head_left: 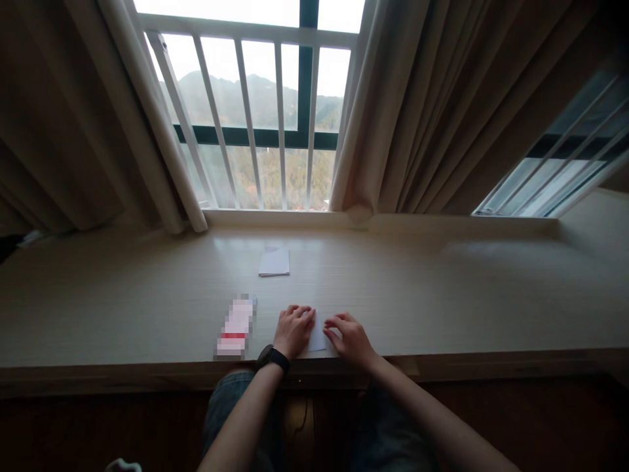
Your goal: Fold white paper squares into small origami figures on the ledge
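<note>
A small white sheet of paper (316, 335) lies near the front edge of the pale tabletop, between my two hands. My left hand (293, 328), with a dark watch (273, 358) at its wrist, rests on the paper's left part, palm down with fingers stretched out. At the paper's right edge is my right hand (348, 337). Its fingers are bent, and a small gap shows between thumb and forefinger; whether the fingertips touch the paper is hard to see. Farther back lies a small stack of white paper (274, 261).
Left of my hands, a blurred-out pink and white rectangular item (236, 328) sits by the front edge of the table (442, 295). Behind the table stand a barred window (255, 124) and long curtains (417, 111). My knees are below the table edge.
</note>
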Available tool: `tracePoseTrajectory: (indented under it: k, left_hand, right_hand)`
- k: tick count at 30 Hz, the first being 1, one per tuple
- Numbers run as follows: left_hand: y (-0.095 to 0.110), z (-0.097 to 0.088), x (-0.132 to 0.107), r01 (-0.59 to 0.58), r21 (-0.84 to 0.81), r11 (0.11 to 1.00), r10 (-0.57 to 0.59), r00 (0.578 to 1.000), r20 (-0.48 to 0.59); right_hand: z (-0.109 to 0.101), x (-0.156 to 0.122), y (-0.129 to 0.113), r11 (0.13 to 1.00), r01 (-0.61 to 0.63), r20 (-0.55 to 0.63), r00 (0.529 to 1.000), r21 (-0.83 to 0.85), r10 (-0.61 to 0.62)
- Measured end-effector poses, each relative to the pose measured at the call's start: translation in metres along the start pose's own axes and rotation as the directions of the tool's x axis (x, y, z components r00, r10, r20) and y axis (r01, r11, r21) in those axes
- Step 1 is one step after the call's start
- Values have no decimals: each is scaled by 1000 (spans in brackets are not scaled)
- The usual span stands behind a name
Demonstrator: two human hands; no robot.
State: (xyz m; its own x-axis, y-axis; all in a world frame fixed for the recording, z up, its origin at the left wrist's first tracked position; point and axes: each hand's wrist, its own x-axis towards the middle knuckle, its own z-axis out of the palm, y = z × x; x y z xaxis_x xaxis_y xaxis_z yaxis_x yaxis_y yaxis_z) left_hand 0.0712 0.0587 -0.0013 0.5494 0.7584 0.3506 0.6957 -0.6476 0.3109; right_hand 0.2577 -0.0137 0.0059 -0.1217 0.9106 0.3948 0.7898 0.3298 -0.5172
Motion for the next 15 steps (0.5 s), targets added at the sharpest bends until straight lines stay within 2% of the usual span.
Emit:
tracePoseTrajectory:
  k: [5, 10, 15]
  left_hand:
    - [-2, 0, 0, -14, -24, 1000, 14, 1000, -9]
    - [-3, 0, 1, -7, -56, 998, 6, 1000, -21]
    - [-2, -1, 1, 13, -56, 998, -14, 1000, -11]
  right_hand:
    - [28, 30, 16, 984, -140, -49, 990, -107, 135]
    - [36, 44, 22, 928, -297, -81, 955, -226, 285]
    - [43, 61, 20, 851, -446, -120, 895, -279, 430]
